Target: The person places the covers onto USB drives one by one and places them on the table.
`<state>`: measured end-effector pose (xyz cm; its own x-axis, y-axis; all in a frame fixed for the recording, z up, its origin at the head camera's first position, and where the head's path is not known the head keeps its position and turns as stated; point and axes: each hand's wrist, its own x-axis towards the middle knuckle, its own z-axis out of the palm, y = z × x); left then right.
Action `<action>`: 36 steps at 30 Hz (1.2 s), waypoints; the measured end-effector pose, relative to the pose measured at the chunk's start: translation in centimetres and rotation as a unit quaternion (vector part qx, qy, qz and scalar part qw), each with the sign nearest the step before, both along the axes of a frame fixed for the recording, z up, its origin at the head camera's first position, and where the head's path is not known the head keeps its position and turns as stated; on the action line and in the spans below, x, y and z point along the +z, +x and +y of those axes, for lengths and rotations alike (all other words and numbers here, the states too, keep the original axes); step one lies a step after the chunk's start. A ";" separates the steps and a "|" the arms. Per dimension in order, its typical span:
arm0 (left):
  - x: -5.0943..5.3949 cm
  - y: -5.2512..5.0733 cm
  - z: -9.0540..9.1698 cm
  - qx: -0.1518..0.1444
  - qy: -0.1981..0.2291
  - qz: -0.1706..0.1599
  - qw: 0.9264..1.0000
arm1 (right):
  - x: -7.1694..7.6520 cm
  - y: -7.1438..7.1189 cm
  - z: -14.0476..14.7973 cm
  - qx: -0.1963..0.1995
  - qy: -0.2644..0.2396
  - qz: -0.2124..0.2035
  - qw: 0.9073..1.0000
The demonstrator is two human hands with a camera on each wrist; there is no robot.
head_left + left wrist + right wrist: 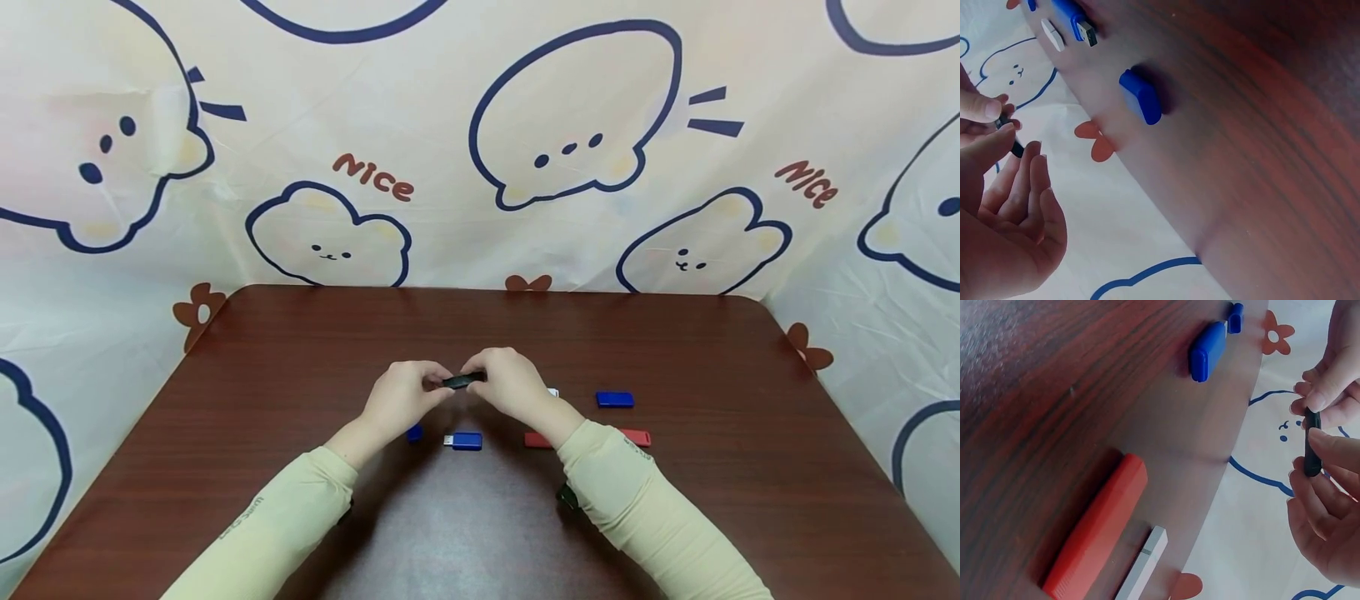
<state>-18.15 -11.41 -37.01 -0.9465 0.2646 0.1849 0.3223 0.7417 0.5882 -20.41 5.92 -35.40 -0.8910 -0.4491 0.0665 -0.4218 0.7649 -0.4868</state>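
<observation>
Both hands hold one slim black USB stick (463, 381) above the far middle of the table. My left hand (401, 396) pinches its left end between thumb and fingers. The other end is gripped by the thumb and fingers of my right hand (513, 383), as the right wrist view also shows for the black stick (1313, 444). Below the hands lies a blue USB stick (467, 442) with its metal plug bare. A small blue cap (414, 433) lies to its left, partly behind the left wrist. Fingers hide much of the black stick's ends.
Under the right wrist lies a red stick (1097, 531), its middle hidden in the head view. Beside it is a slim white-grey piece (1141, 565). Another blue piece (615, 400) sits farther right on the brown table (750, 500). A printed cloth (450, 108) hangs around the table.
</observation>
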 end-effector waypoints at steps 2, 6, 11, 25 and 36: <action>0.1 0.1 0.0 0.008 -0.004 -0.006 1.000 | 0.0 0.0 0.0 0.003 0.000 -0.001 1.000; 0.3 0.2 0.0 0.015 -0.010 -0.015 1.000 | -0.1 0.0 -0.1 0.006 0.000 0.001 1.000; 0.2 -0.1 0.0 0.018 -0.028 -0.012 0.999 | -0.3 0.1 -0.2 0.015 -0.006 0.005 1.000; 0.0 -1.0 -0.4 0.019 -0.057 -0.020 0.998 | -1.6 -0.6 -1.1 0.026 0.019 0.026 0.999; -0.9 -2.0 -0.9 0.015 -0.092 -0.010 0.996 | -2.1 -1.0 -2.0 0.028 0.056 0.034 0.997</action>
